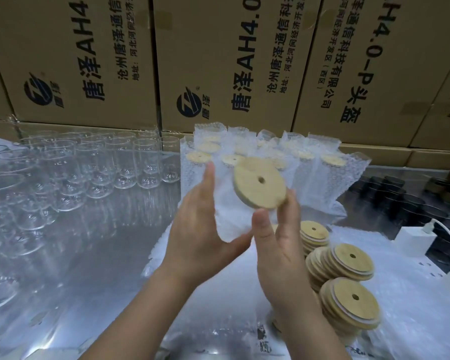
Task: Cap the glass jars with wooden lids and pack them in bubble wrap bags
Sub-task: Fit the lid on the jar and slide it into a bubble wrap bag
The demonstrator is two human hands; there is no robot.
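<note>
My right hand (278, 245) pinches a round wooden lid (257, 185) with a centre hole by its lower edge, thumb below and fingers at the right. The lid is tilted toward me and sits at the top of a bubble wrap bag (231, 216). My left hand (195, 224) holds that bag from the left, fingers up its side and thumb beneath. I cannot tell whether a jar is inside the bag. Several empty glass jars (120, 162) stand in rows at the left. Stacks of wooden lids (348, 302) lie at the lower right.
Several bagged, capped jars (307, 157) stand behind my hands. Printed cardboard boxes (218, 61) wall off the back. A white charger with cable (413, 240) and dark lids (390, 188) sit at the right. Loose bubble wrap (413, 307) covers the table's right side.
</note>
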